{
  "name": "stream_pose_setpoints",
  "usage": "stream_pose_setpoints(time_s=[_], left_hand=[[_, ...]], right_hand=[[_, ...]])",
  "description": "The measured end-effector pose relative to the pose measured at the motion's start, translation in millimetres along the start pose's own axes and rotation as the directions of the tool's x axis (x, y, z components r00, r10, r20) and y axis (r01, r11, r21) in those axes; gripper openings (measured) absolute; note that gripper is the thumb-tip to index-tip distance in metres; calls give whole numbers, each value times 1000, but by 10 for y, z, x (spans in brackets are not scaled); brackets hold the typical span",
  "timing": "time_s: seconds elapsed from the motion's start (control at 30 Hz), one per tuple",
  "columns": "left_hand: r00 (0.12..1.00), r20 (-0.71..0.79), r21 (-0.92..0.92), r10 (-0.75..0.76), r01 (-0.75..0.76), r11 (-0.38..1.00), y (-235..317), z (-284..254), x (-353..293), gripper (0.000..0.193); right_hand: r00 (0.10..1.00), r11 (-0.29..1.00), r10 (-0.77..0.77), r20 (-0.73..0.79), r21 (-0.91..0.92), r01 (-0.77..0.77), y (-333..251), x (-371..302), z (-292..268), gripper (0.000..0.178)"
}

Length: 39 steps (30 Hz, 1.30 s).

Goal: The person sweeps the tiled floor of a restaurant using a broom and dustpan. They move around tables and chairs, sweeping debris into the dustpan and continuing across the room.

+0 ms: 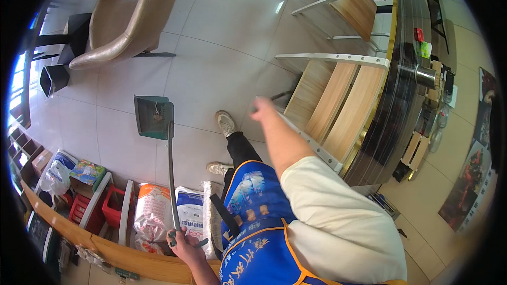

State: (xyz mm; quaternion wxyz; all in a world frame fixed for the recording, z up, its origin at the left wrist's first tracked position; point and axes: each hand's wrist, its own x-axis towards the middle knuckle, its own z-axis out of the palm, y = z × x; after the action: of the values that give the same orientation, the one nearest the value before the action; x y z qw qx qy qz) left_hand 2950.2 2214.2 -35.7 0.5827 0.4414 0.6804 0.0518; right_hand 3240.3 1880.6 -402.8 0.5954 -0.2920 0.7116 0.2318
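A: Where is the left hand point(185, 247) of the person?

B: It is at the lower middle of the frame, a little to the left. The fingers are clenched around the end of a long metal handle point(171, 177). The handle goes up the frame to a green dustpan point(153, 117), which is left of the centre, over the light floor tiles point(222, 47). Some small bits of dirt lie inside the pan.

A: And the right hand point(260, 110)?

B: It is near the centre of the frame, stretched out from a cream sleeve point(338, 216). It is blurred. It seems to be closed on a thin dark stick point(280, 95) that goes toward the wooden chair point(332, 100), but one cannot tell this for sure.

A: What is around the person?

B: The person wears a blue apron point(253, 216), dark trousers and light shoes point(226, 122). The shoes are just right of the dustpan handle. At the right side a long dark bench point(396, 100) with a gold edge runs down the frame, and wooden chairs with white frames stand against it. At the upper left there is a beige padded chair point(121, 16). At the lower left, white sacks point(153, 211) and a red basket point(113, 206) stand beside a wooden shelf edge point(105, 250).
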Motion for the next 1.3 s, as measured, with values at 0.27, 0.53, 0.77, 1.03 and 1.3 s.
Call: stream_pose_setpoints(time_s=[0.27, 0.53, 0.77, 1.03, 1.3], left_hand=[[999, -20, -110, -34, 32, 993, 139, -237, -34, 18], [995, 26, -27, 98, -97, 995, 20, -407, 100, 14], [989, -28, 103, 148, -144, 984, 150, -192, 106, 10], [996, -84, 200, 26, -8, 980, 219, 494, 473, 16], [990, -138, 272, -34, 71, 960, 308, 891, 615, 17]], right_hand=[[975, 820, 43, 218, -565, 90, 2552, -1113, 741, 12], [881, 542, -186, 435, -702, 461, 3108, -1560, 123, 18], [848, 618, -479, 225, -600, 508, 2109, -1530, 564, 27], [694, 145, -695, 186, -910, 389, -605, -463, 1072, 13], [857, 874, -474, -203, 5, 485, -2497, -123, 545, 18]])
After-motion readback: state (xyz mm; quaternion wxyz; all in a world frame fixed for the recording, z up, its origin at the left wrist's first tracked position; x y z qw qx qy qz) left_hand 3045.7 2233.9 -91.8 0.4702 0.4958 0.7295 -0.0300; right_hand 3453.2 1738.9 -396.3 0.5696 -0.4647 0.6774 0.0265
